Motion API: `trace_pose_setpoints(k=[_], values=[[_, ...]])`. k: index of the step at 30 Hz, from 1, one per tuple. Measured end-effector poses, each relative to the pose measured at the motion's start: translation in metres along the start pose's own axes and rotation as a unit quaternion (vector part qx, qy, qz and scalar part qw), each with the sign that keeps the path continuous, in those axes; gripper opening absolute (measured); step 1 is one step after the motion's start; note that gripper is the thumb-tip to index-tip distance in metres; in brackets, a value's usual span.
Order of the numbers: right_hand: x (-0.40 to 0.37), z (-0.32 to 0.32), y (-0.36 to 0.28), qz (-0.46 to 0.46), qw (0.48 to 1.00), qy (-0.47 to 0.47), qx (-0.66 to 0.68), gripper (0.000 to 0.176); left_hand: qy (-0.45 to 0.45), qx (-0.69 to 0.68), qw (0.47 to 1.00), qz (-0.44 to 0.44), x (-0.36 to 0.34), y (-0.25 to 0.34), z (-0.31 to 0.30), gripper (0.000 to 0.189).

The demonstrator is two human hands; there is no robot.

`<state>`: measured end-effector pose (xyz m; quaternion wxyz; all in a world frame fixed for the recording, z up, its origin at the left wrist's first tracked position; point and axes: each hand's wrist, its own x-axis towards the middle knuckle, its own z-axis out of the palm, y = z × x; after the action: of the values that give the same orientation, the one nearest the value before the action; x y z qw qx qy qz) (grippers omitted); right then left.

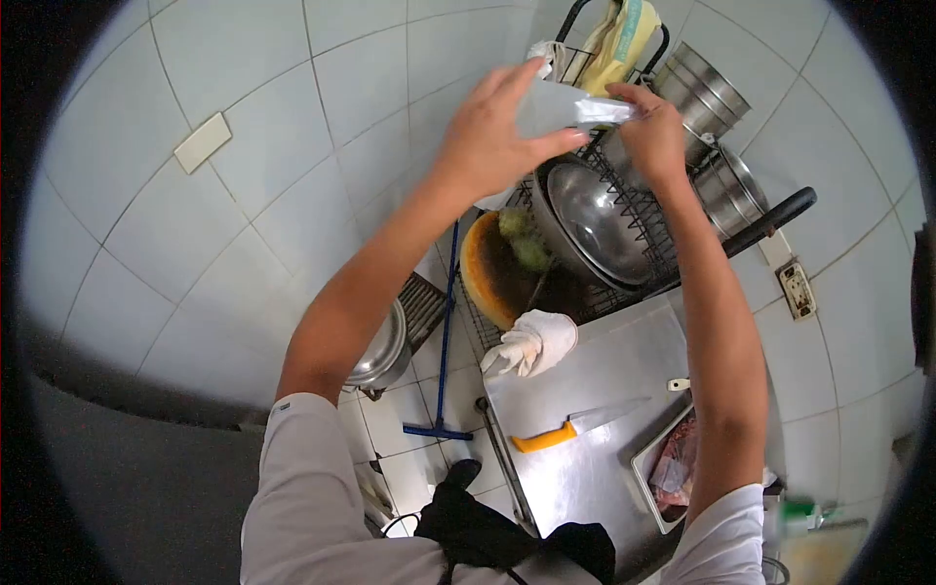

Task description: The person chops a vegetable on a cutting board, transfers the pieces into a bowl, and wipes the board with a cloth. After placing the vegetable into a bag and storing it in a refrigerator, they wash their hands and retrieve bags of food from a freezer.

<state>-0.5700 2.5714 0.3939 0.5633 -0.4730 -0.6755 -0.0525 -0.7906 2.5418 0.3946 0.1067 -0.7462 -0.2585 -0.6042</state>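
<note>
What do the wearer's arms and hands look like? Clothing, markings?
Left hand and right hand: both bare, no gloves visible. Forearms uncovered, no watch or bracelet seen. Short, loose off-white left sleeve and right sleeve. Small dark tag near the left cuff, too small to read.

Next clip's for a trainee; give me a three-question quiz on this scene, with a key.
1. Multiple choice: the handle of the knife is:
A) blue
B) yellow
C) green
2. True or false: the right hand holds the knife.
3. Which lies nearer to the rack: the knife or the glove?

Key:
1. B.
2. False; it holds a shiny white thing.
3. The glove.
</note>
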Motion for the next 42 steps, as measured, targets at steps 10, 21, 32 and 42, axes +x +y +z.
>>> trace_pose_setpoints(k=[10, 21, 32, 42], values=[[-0.03, 0.018, -0.022, -0.043, 0.997, 0.036, -0.048, 0.046, -0.155, -0.129, 0.942, -0.267, 0.014, -0.029, 0.027, 0.02], [-0.124, 0.07, 0.017, -0.19, 0.97, -0.129, -0.085, 0.031, 0.118, 0.02, 0.959, -0.257, 0.066, -0.121, 0.048, 0.018], [-0.163, 0.048, 0.008, 0.319, 0.873, -0.365, 0.051, 0.055, -0.371, -0.117, 0.853, -0.347, -0.178, -0.057, 0.002, 0.022], [-0.252, -0.102, -0.111, 0.398, 0.794, -0.309, 0.339, 0.05, -0.36, -0.462, 0.81, -0.027, -0.175, 0.267, -0.068, 0.019]])
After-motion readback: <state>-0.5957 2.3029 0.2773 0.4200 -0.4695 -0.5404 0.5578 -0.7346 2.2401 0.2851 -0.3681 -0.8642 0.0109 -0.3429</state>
